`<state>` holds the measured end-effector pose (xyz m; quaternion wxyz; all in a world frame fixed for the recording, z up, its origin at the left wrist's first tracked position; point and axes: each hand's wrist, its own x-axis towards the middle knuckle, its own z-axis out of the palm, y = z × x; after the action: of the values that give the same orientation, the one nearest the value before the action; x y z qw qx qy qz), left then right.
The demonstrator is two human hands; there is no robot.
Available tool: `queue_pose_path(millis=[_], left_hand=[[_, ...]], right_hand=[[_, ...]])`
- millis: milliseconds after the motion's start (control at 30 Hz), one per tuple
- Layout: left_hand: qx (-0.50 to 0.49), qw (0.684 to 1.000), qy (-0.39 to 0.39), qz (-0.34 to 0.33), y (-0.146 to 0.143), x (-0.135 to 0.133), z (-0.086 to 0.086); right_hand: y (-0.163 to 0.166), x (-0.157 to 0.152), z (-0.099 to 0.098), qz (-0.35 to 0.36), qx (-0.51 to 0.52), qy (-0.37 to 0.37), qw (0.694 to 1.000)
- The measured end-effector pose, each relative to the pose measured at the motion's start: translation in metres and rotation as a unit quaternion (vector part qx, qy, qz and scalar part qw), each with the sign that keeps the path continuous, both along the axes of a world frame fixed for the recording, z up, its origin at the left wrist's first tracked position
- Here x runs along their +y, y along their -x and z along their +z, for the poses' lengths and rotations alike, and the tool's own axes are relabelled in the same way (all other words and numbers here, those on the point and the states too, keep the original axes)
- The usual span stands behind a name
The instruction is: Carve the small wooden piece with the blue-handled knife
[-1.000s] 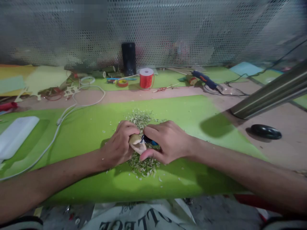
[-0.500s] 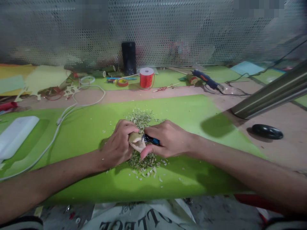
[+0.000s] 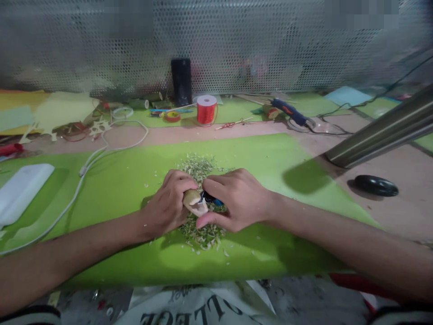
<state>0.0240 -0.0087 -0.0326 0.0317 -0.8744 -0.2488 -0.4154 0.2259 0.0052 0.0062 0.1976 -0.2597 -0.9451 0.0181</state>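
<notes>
My left hand (image 3: 169,201) is closed around a short piece of bamboo (image 3: 192,197), whose hollow, pale cut end points toward my right hand (image 3: 241,198). That right hand grips a knife (image 3: 219,202) with a black and blue handle. Its blade end meets the notch in the bamboo and is mostly hidden by my fingers. My right thumb stretches out below the bamboo's cut edge. Under both hands lies a heap of greenish and pale shavings (image 3: 204,235), spread over the green mat (image 3: 111,194).
Behind the mat stand a spool of red cord (image 3: 206,110), a roll of tape (image 3: 172,117) and a dark phone (image 3: 181,81). A blue hot glue gun (image 3: 289,112) lies to their right. A metal post (image 3: 379,128) and black oval object (image 3: 376,185) are at right, a white power bank (image 3: 25,192) left.
My right thumb has moved slightly down and away from the bamboo's edge. The bamboo and knife have shifted a little, with more of the bamboo's outer skin showing.
</notes>
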Motion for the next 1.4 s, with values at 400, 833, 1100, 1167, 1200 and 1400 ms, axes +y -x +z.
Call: queue_pose_path(millis=[400,833,1100,1167,1200,1400], left_hand=[[-0.004,1.000,0.012,0.023,0.0006,-0.0004,-0.0031],[-0.016,0.999,0.000,0.041,-0.0017,-0.0003,-0.0053],[0.004,0.999,0.031,0.028,-0.0012,-0.0001,-0.0031],[0.010,0.999,0.034,0.022,-0.0009,-0.0003,-0.0028],[0.008,0.999,0.032,0.020,-0.0008,-0.0002,-0.0027],[-0.020,0.999,0.023,0.035,-0.0016,0.0009,-0.0040]], right_hand=[[-0.0027,0.0063,0.0021,-0.005,-0.029,0.101,0.994],[-0.0026,0.0090,0.0046,-0.011,-0.024,0.182,0.983],[-0.0028,0.0046,0.0047,-0.010,-0.045,0.022,0.999],[-0.0028,0.0032,0.0038,-0.002,-0.046,0.001,0.999],[-0.0029,0.0028,0.0031,0.001,-0.044,-0.006,0.999],[-0.0037,0.0053,-0.0004,0.005,-0.031,-0.018,0.999]])
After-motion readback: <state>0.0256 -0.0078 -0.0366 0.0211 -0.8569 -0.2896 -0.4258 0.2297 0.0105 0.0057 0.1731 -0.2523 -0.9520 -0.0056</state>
